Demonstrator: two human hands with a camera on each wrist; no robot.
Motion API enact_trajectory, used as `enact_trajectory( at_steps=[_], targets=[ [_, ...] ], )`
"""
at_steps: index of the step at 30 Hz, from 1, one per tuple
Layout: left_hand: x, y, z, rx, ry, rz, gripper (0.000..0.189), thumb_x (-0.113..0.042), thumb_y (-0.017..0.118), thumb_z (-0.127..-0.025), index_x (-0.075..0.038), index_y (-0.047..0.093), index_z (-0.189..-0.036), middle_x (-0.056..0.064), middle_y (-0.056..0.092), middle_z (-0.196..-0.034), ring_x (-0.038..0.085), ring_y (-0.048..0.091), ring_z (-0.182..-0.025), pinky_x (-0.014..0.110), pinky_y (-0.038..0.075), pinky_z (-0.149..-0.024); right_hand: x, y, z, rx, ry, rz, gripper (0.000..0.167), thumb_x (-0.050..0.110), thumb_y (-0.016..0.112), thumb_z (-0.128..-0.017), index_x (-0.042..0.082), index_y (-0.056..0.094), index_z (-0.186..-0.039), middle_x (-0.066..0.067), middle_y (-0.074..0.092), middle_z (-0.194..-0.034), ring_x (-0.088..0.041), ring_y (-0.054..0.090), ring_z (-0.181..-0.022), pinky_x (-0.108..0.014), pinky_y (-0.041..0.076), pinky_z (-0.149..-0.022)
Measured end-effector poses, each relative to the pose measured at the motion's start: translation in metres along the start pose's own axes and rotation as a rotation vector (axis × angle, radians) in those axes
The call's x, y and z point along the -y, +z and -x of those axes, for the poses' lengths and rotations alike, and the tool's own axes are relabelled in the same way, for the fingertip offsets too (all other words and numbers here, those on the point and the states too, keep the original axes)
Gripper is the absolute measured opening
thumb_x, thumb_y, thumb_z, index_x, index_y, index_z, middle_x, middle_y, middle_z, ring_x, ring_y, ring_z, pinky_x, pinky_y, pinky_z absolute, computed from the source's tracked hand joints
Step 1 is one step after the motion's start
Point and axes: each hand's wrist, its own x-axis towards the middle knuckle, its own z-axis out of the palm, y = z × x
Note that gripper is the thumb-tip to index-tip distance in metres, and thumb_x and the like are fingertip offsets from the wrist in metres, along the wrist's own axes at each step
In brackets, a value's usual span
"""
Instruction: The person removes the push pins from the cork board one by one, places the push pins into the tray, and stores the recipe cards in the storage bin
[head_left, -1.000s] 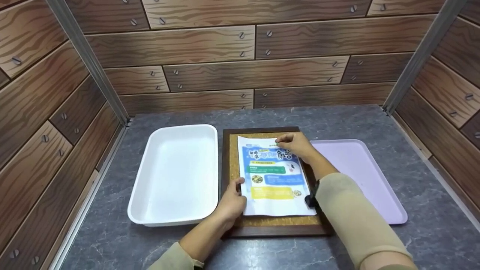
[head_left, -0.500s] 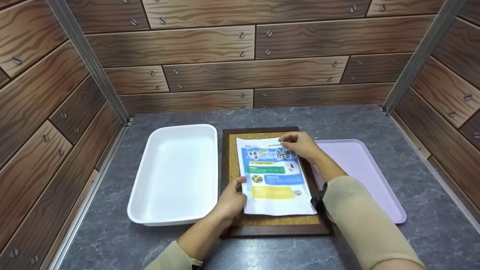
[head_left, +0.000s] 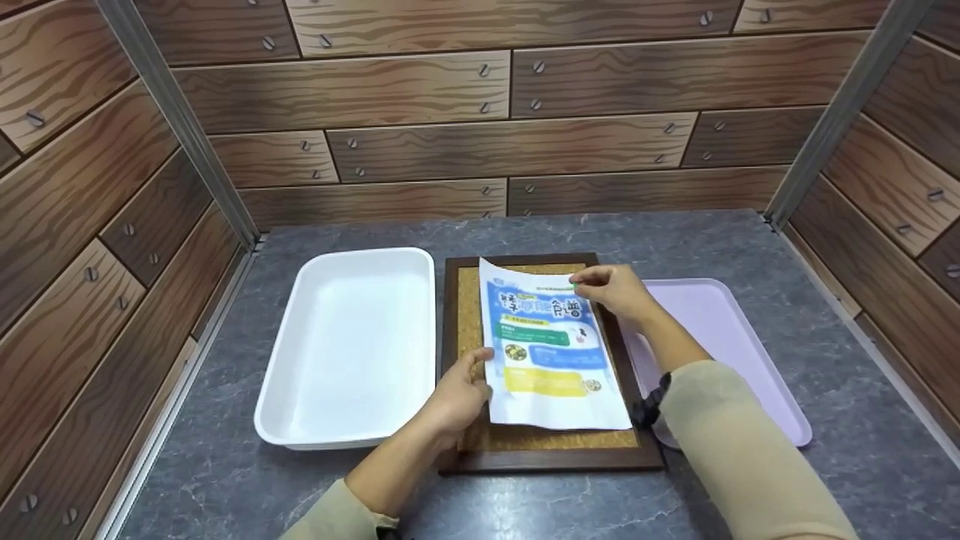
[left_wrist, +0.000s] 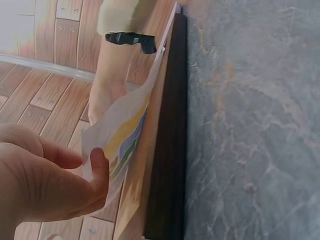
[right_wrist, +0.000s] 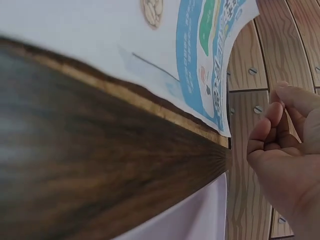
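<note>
A printed paper sheet, with blue, green and yellow blocks, lies over a framed cork board. Its top left corner curls up off the cork. My left hand pinches the sheet's left edge; in the left wrist view the thumb and fingers of that hand lie on either side of the paper. At the sheet's top right corner my right hand pinches a small green thing, too small to identify. In the right wrist view its fingers are curled, apart from the sheet.
A deep white tray stands left of the board. On the right lies a flat lilac tray, partly under the right forearm. Grey marbled tabletop shows in front, and wood-patterned walls close off the back and sides.
My right hand has shifted a little to the right with the green thing. The sheet's top left corner has risen and curled. My left hand stays at the left edge, slightly farther up.
</note>
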Motion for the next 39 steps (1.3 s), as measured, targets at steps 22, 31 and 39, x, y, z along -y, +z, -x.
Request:
enact_trajectory(
  at_steps=[22, 31, 39],
  targets=[
    [-0.022, -0.023, 0.009, -0.037, 0.090, -0.233, 0.055, 0.002, 0.060, -0.101, -0.001, 0.052, -0.155, 0.022, 0.059, -0.139, 0.012, 0.055, -0.070, 0.021, 0.046, -0.058, -0.003, -0.013, 0.014, -0.130, -0.114, 0.061, 0.029, 0.012, 0.077, -0.100, -0.004, 0.077, -0.124, 0.000, 0.079, -0.101, -0.006, 0.063, -0.085, -0.018, 0.053, -0.073],
    [-0.022, -0.045, 0.005, 0.022, 0.081, -0.249, 0.058, 0.005, 0.066, -0.097, 0.000, 0.056, -0.154, 0.022, 0.066, -0.133, 0.022, 0.069, -0.106, 0.032, 0.063, -0.086, -0.007, -0.018, 0.019, -0.126, -0.114, 0.026, 0.031, 0.015, 0.078, -0.100, -0.005, 0.077, -0.124, 0.001, 0.080, -0.102, -0.004, 0.066, -0.088, -0.017, 0.054, -0.077],
    [-0.021, -0.060, 0.004, 0.078, 0.081, -0.216, 0.071, 0.007, 0.065, -0.094, -0.002, 0.047, -0.162, 0.025, 0.059, -0.147, 0.025, 0.071, -0.114, 0.031, 0.062, -0.089, -0.012, -0.024, 0.023, -0.138, -0.112, 0.006, 0.032, 0.014, 0.077, -0.100, -0.008, 0.075, -0.125, 0.008, 0.079, -0.098, -0.002, 0.067, -0.088, -0.016, 0.054, -0.079]
  ],
)
